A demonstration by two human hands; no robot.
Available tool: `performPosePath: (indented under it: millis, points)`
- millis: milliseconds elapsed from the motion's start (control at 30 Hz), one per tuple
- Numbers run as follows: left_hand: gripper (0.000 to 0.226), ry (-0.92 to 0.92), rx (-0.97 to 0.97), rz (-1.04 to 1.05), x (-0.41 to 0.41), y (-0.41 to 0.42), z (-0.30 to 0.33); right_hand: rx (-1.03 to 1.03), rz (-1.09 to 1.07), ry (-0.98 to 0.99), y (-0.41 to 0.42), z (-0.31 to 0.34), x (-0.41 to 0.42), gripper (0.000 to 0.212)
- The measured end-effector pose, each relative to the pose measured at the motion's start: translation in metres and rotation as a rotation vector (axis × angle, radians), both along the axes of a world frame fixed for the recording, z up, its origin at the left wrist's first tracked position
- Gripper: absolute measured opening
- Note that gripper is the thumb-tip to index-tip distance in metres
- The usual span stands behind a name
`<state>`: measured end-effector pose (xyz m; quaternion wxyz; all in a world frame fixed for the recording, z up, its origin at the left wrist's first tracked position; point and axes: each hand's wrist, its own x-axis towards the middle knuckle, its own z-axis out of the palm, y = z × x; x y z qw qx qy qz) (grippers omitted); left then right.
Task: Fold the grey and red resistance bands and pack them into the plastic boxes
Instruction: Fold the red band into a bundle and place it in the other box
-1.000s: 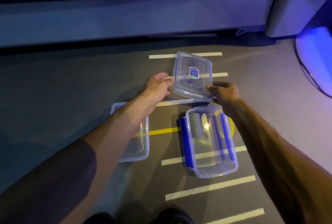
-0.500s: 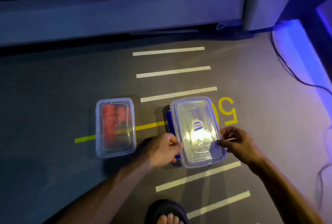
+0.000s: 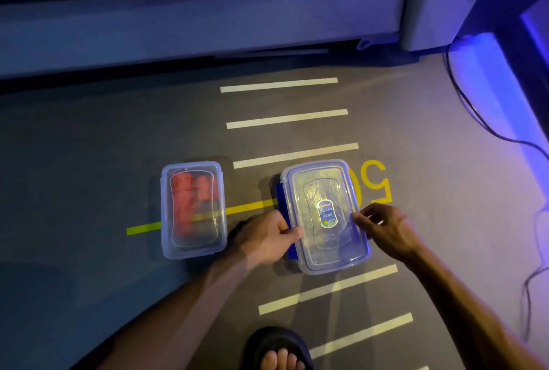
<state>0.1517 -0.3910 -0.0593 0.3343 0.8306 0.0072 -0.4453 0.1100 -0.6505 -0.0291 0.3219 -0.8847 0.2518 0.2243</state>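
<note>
1. Two clear plastic boxes lay on the dark floor mat point(image 3: 89, 161): the right box point(image 3: 341, 256), with a blue side clasp point(image 3: 280, 200), and the left box point(image 3: 169, 221), well apart from it.
2. One transparent lid point(image 3: 315, 179) bearing one blue oval sticker point(image 3: 326, 215) sat on the right box; glare kept its contents from view.
3. One red resistance band point(image 3: 190, 206), folded into a bundle, showed through the left box's closed lid, across the single yellow line point(image 3: 246, 206).
4. The left hand point(image 3: 264, 239) pinched the lid's left edge, thumb on top; the right hand point(image 3: 383, 227) rested curled fingertips on its right edge, though whether they gripped it was unclear.
5. Six white stripes point(image 3: 279, 84) and one yellow "50" point(image 3: 377, 182) marked the mat; one sandalled foot point(image 3: 279, 352) stood below, and black cables point(image 3: 475, 120) trailed at right.
6. Compared with half a second earlier, the lid and both hands sat almost unchanged, the left thumb now reaching farther onto the lid.
</note>
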Motion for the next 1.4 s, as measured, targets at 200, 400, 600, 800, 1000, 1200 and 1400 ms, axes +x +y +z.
performPosePath:
  millis: [200,400,600,800,1000,1200,1400]
  points:
    - [0.05,0.294,-0.371,0.405,-0.004,0.0,-0.008,0.367,-0.288,0.121,-0.003,0.001,0.01,0.029]
    - [0.025,0.038,-0.249,0.315,-0.004,-0.007,-0.004,0.259,-0.269,0.083,-0.011,-0.002,0.01,0.039]
    - [0.023,-0.064,-0.042,0.121,-0.001,-0.02,0.012,-0.062,-0.006,-0.027,-0.001,-0.002,0.007,0.023]
    - [0.032,-0.204,0.147,-0.017,-0.002,-0.038,0.034,-0.232,0.084,-0.056,0.008,-0.003,0.005,0.019]
    - [0.029,-0.378,-0.101,0.111,0.019,0.042,0.053,-0.004,-0.097,-0.084,0.009,-0.003,-0.009,0.017]
    - [0.012,-0.506,0.121,0.577,0.009,0.176,0.036,0.239,-0.274,-0.18,0.053,-0.011,-0.006,0.014]
    - [0.033,-0.185,-0.246,0.932,-0.032,0.178,0.015,0.273,-0.134,-0.222,0.102,-0.011,0.034,0.013]
